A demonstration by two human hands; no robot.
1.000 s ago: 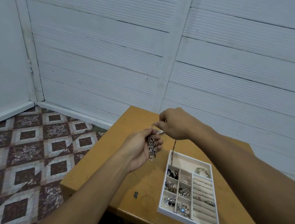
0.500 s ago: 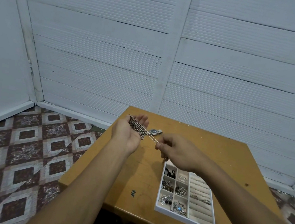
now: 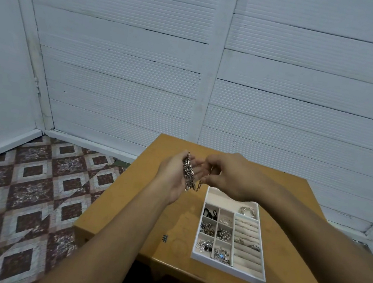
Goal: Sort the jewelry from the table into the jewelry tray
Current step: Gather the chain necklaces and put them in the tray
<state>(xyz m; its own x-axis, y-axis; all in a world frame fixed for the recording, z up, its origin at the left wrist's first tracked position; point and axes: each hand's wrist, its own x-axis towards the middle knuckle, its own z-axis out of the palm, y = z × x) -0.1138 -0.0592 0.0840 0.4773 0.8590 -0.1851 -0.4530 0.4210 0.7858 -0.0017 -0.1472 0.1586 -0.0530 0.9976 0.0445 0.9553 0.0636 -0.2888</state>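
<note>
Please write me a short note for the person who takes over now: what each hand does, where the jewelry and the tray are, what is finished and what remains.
Left hand: palm up, fingers relaxed, the silver chain gathered in it.
Right hand: fingers pinch one end of the chain beside the left palm.
Jewelry tray: on the wooden table, near its front edge.
Done: the small compartments hold pieces; bangles lie in the wide far compartment, rings in the rolls.
Left: put the chain in the tray, probably in the far compartment's free part. No loose jewelry shows on the table.
</note>
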